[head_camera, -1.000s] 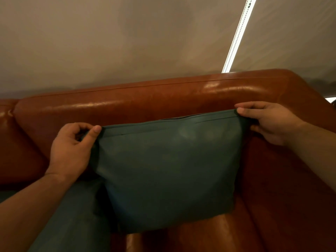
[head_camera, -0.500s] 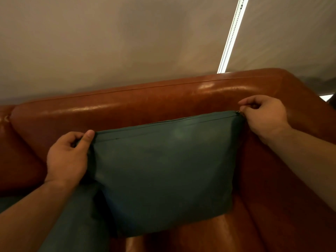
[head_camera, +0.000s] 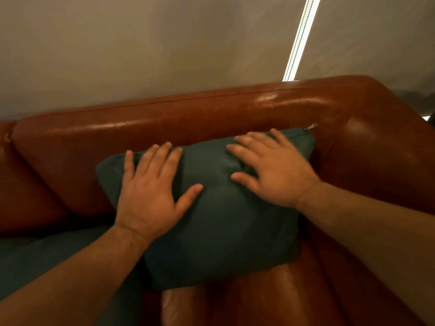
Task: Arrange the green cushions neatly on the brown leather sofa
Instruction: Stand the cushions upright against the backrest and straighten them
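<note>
The left hand (head_camera: 150, 196) and right hand (head_camera: 270, 170), fingers spread flat, press a dark green square fabric cushion (head_camera: 223, 231) against the backrest of a glossy brown leather sofa (head_camera: 164, 118); uneven pressure could tip it sideways.

A second green cushion (head_camera: 35, 255) runs off the near-left edge, partly hidden under the left forearm (head_camera: 70, 290); the right hand (head_camera: 270, 170) is blurred.

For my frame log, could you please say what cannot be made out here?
All head view.
Second green cushion: cut by the lower left edge, covered by the left forearm.
Front cushion: upper face hidden under left hand and right hand.
Right fingertips: motion-blurred.
Sofa: left end cut off by the frame edge.
</note>
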Demonstrator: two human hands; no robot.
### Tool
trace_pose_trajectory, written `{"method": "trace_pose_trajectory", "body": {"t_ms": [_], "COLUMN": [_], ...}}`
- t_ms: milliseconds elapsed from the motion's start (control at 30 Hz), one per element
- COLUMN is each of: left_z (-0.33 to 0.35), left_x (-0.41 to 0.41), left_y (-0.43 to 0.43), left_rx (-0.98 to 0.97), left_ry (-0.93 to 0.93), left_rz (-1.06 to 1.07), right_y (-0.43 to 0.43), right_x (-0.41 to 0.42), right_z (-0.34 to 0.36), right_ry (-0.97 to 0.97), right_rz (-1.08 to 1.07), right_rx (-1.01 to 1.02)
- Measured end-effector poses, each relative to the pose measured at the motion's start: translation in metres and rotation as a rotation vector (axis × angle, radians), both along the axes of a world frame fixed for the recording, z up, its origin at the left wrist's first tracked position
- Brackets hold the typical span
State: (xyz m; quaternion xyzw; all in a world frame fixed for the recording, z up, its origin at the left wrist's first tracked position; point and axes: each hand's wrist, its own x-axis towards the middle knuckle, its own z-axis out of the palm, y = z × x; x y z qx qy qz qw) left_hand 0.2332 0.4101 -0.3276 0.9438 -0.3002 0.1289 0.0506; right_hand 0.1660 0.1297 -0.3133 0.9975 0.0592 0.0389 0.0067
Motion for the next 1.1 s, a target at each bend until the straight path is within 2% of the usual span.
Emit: {"method": "trace_pose_trajectory", "body": {"t_ms": [100, 200, 333, 433, 533, 600, 700, 867, 1000, 1100], "left_z": [0.005, 0.012, 0.015, 0.013, 0.014, 0.013, 0.001, -0.059, -0.097, -0.105], "left_x": [0.022, 0.033, 0.038, 0.041, 0.038, 0.034, 0.021, -0.029, -0.076, -0.1], "left_y": [0.02, 0.035, 0.041, 0.049, 0.069, 0.093, 0.143, 0.246, 0.308, 0.328], "left_rx": [-0.015, -0.029, -0.1, -0.253, -0.447, -0.49, -0.426, -0.144, 0.032, 0.059], "left_ry": [-0.015, -0.041, -0.002, 0.07, 0.048, 0.01, 0.079, 0.326, 0.46, 0.441], "left_rz": [0.111, 0.081, 0.022, -0.062, -0.137, -0.136, -0.042, 0.337, 0.531, 0.562], "right_y": [-0.043, -0.057, -0.037, -0.006, 0.05, 0.1, 0.172, 0.268, 0.319, 0.354], "right_x": [-0.012, -0.023, -0.026, -0.031, -0.034, -0.033, -0.032, -0.046, -0.073, -0.098], "right_z": [-0.003, -0.006, -0.007, -0.008, -0.009, -0.007, -0.01, -0.031, -0.057, -0.078], "right_ry": [-0.029, -0.023, -0.024, -0.152, -0.31, -0.314, -0.289, -0.226, -0.094, 0.072], "right_rz": [-0.224, -0.355, -0.455, -0.553, -0.531, -0.438, -0.292, -0.127, -0.127, -0.124], "right_rx": [0.027, 0.069, 0.134, 0.209, 0.344, 0.386, 0.424, 0.486, 0.585, 0.711]}}
